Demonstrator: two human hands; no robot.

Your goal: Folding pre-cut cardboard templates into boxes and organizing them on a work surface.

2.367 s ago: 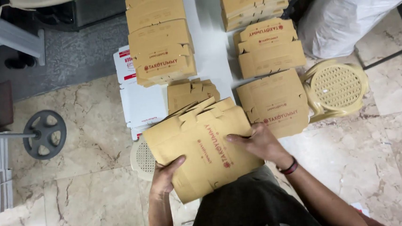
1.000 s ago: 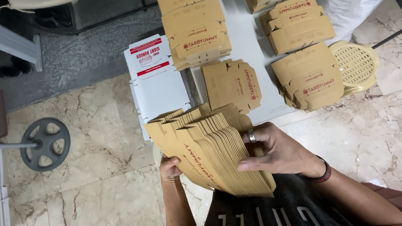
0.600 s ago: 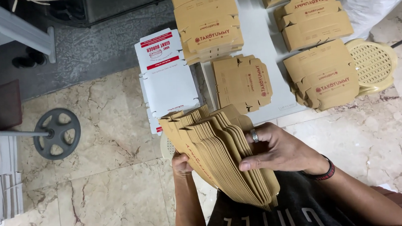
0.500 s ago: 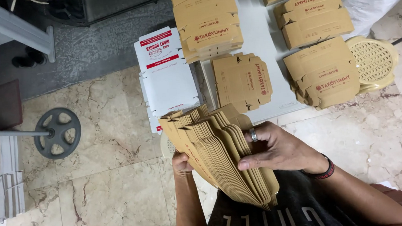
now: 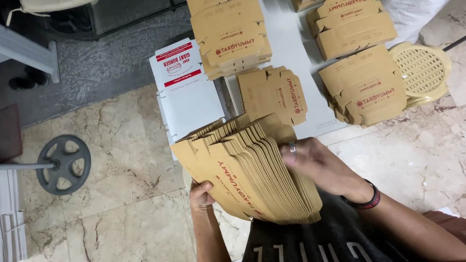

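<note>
One fanned bundle of flat brown cartons (image 5: 252,170), over the lap: left hand (image 5: 200,194) cupped beneath, right hand (image 5: 314,161) clamped on top. Ahead: four brown carton stacks (image 5: 364,86), one loose carton (image 5: 272,94), one white box (image 5: 186,90).

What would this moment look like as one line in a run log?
left hand: under fanned stack of flat brown cardboard boxes | right hand: gripping stack's right side | flat white cardboard boxes: behind

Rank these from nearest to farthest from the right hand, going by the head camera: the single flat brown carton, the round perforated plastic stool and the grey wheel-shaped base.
Measured from the right hand:
1. Single flat brown carton, on the white surface just ahead of the hand.
2. Round perforated plastic stool, ahead and off to the right.
3. Grey wheel-shaped base, far across to the left on the marble floor.
</note>
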